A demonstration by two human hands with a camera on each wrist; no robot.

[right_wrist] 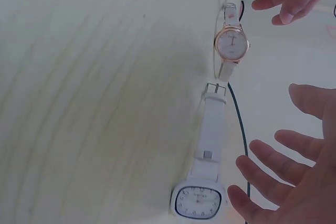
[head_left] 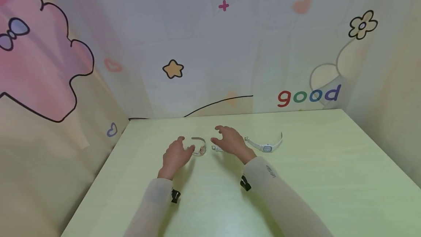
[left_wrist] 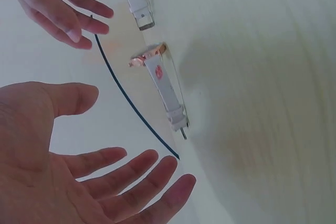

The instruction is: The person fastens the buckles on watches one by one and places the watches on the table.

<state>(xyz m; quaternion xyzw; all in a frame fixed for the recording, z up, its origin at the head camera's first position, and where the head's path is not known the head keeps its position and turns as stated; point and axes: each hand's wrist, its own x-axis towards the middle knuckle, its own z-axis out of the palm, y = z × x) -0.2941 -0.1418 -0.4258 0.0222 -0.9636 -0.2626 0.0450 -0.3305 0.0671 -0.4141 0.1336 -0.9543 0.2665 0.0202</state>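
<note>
Left hand: fingers parted, thumb wide, gripping nothing. Right hand: likewise spread, without a hold, partly hiding the middle watch in the head view. On the table: 3 watches in a rough row. Left watch near the left thumb, curved strap, rose-gold case; middle watch, round dial, rose-gold rim; right watch, squarish, white, beyond the right hand. Contact of fingertips with any watch: cannot tell for certain, apparently none.

Risks, as judged: dragging 2 watches together, owing to strap ends lying close. Tipping the left watch, apparently on its side, through a pinch at the strap alone. Snagging a buckle with the right sleeve or black clip during a low reach.

Writing: "good" on the curtain, in red, green, blue and purple. Sleeve print: too small to read. Right watch: numerals around the dial. Faint wording on 2 dials, illegible; brands undetermined.
</note>
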